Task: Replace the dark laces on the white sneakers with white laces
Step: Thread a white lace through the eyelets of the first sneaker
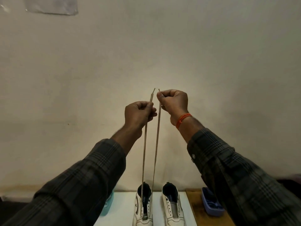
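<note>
— Which step are you on?

— I judge it's the start of relacing the left sneaker (143,207). The white lace (157,136) runs through what looks like its lowest eyelets, and I hold both ends up high to match their lengths. The fingers of my left hand (138,114) are curled round one strand, the fingers of my right hand (173,101) pinch the other just under its tip.

— And next?

— The two tips sit near each other but not level, so I'd even them out, then lower my hands and feed each end across into the next eyelet pair. That calls for a fine pinch near the tips.

— How do the shoes look?

— Both stand side by side on the white surface (123,207), toes toward me. The right sneaker (173,207) has bare eyelets, no lace at all. Dark laces seem to lie in the blue tray (211,204) on the right.
</note>
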